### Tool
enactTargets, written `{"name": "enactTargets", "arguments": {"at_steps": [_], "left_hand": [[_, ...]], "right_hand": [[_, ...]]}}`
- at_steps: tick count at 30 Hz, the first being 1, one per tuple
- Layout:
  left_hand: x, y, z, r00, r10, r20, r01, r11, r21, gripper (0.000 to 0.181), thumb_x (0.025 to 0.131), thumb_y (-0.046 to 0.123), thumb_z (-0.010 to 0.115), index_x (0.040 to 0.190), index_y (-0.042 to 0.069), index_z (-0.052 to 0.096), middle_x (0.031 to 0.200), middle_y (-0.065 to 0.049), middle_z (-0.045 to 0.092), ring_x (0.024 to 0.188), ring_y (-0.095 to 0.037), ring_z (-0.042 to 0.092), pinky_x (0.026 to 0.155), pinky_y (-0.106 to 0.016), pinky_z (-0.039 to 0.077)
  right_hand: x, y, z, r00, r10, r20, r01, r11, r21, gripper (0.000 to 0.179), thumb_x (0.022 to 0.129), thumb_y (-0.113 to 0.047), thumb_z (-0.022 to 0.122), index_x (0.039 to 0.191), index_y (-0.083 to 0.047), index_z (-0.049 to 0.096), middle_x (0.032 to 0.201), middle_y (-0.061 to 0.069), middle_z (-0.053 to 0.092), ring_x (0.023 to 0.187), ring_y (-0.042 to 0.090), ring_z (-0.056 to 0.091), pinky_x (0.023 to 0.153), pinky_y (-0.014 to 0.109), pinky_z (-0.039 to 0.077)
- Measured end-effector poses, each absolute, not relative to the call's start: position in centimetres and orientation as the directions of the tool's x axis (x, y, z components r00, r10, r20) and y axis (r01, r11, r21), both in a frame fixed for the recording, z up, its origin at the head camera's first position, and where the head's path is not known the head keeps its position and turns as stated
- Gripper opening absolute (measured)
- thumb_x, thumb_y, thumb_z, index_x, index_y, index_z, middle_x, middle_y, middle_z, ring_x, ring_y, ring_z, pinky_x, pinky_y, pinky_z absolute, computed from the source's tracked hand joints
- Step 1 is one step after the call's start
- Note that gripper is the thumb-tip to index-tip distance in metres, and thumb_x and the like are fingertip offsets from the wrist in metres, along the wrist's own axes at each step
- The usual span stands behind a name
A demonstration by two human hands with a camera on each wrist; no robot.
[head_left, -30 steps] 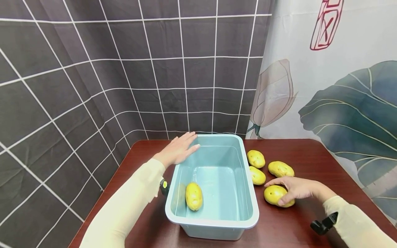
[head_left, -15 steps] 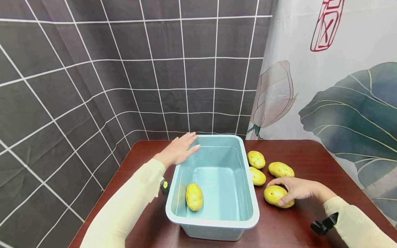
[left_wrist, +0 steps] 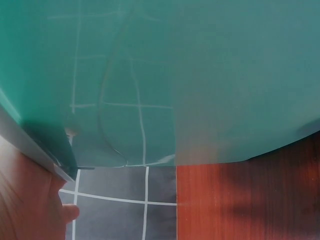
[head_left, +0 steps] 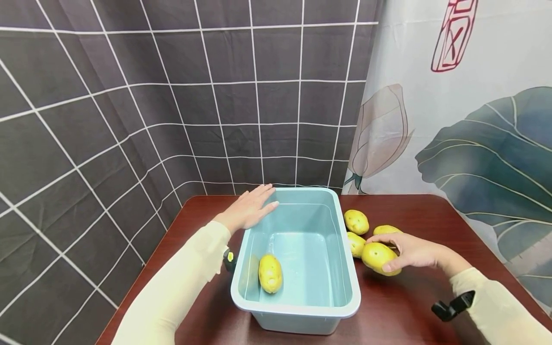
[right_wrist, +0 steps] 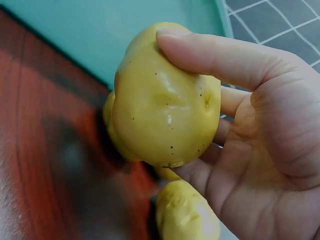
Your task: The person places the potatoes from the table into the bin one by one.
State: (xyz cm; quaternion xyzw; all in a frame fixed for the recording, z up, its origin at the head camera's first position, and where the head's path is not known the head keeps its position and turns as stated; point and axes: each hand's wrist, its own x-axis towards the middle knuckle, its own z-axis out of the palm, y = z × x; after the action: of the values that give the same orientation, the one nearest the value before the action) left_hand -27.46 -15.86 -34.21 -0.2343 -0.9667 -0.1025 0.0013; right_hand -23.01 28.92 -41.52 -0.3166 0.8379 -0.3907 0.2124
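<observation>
My right hand (head_left: 416, 250) grips a yellow potato (head_left: 378, 258) between thumb and fingers, to the right of a light blue plastic tub (head_left: 302, 311). The right wrist view shows that potato (right_wrist: 167, 100) large, with the thumb across its top end and fingers behind it. With fingers straight, my left hand (head_left: 250, 208) rests on the tub's far left rim. Inside the tub, near its left wall, lies one potato (head_left: 270, 274). In the left wrist view the tub's outer wall (left_wrist: 225, 90) fills most of the picture, and part of the left hand (left_wrist: 27, 200) shows at lower left.
Right of the tub sit a potato (head_left: 356, 222) near the back, another potato (head_left: 355, 244) against the tub side, and a third potato (head_left: 385, 230) partly behind my right hand. The dark red table (head_left: 414, 316) ends at a grey gridded curtain (head_left: 276, 105).
My right hand has lifted the potato off the table and shifted it slightly left and away, so it now overlaps the neighbouring potatoes. The left hand has stayed in place.
</observation>
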Motion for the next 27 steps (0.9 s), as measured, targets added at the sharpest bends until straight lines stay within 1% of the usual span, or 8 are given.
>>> {"name": "enactTargets", "arguments": {"at_steps": [6, 9, 13, 18, 21, 27], "left_hand": [[-27.6, -15.9, -34.4, -0.889, 0.455, 0.056, 0.456, 0.868, 0.198, 0.068, 0.098, 0.060, 0.029, 0.153, 0.021, 0.028, 0.159, 0.001, 0.021, 0.147, -0.020, 0.014, 0.116, -0.049, 0.013], [-27.6, -15.8, -34.4, -0.889, 0.455, 0.058, 0.457, 0.867, 0.200, 0.068, 0.098, 0.061, 0.029, 0.153, 0.020, 0.028, 0.159, 0.001, 0.022, 0.146, -0.020, 0.014, 0.116, -0.049, 0.013], [-27.6, -15.9, -34.4, -0.887, 0.458, 0.063, 0.461, 0.866, 0.197, 0.068, 0.098, 0.061, 0.028, 0.153, 0.020, 0.028, 0.159, 0.000, 0.022, 0.146, -0.021, 0.015, 0.116, -0.049, 0.013], [-27.5, -15.9, -34.2, -0.885, 0.461, 0.063, 0.464, 0.863, 0.198, 0.068, 0.098, 0.060, 0.029, 0.153, 0.019, 0.028, 0.159, 0.000, 0.022, 0.146, -0.021, 0.015, 0.116, -0.050, 0.013], [-27.5, -15.9, -34.2, -0.886, 0.460, 0.061, 0.462, 0.865, 0.197, 0.068, 0.098, 0.060, 0.029, 0.153, 0.019, 0.028, 0.159, 0.000, 0.022, 0.146, -0.020, 0.014, 0.116, -0.049, 0.013], [-27.4, -16.0, -34.2, -0.890, 0.454, 0.053, 0.455, 0.868, 0.199, 0.068, 0.098, 0.060, 0.029, 0.153, 0.021, 0.028, 0.159, 0.001, 0.022, 0.146, -0.020, 0.014, 0.116, -0.049, 0.014]], "right_hand": [[-23.1, 28.8, -40.4, -0.712, -0.701, -0.036, -0.387, 0.435, -0.813, 0.058, 0.079, -0.018, 0.076, 0.132, -0.015, 0.053, 0.118, 0.008, 0.058, 0.102, 0.020, 0.056, 0.079, 0.031, 0.052], [-23.3, 28.7, -39.8, -0.696, -0.718, -0.008, -0.393, 0.390, -0.833, 0.058, 0.080, -0.014, 0.075, 0.133, -0.012, 0.052, 0.117, 0.008, 0.060, 0.100, 0.021, 0.057, 0.078, 0.032, 0.053], [-23.4, 28.5, -38.8, -0.698, -0.716, 0.017, -0.408, 0.378, -0.831, 0.059, 0.079, -0.013, 0.075, 0.133, -0.009, 0.052, 0.115, 0.008, 0.061, 0.099, 0.022, 0.058, 0.077, 0.031, 0.053], [-23.3, 28.0, -37.4, -0.723, -0.689, 0.041, -0.420, 0.392, -0.819, 0.057, 0.079, -0.013, 0.076, 0.131, -0.015, 0.053, 0.114, 0.007, 0.062, 0.098, 0.022, 0.058, 0.078, 0.031, 0.051], [-23.2, 27.7, -36.6, -0.732, -0.679, 0.053, -0.424, 0.394, -0.816, 0.058, 0.079, -0.013, 0.077, 0.131, -0.016, 0.052, 0.115, 0.007, 0.062, 0.098, 0.022, 0.059, 0.079, 0.031, 0.052], [-23.4, 27.2, -34.7, -0.723, -0.684, 0.097, -0.471, 0.386, -0.793, 0.059, 0.078, -0.012, 0.079, 0.131, -0.016, 0.053, 0.116, 0.004, 0.062, 0.098, 0.020, 0.059, 0.081, 0.030, 0.052]]}}
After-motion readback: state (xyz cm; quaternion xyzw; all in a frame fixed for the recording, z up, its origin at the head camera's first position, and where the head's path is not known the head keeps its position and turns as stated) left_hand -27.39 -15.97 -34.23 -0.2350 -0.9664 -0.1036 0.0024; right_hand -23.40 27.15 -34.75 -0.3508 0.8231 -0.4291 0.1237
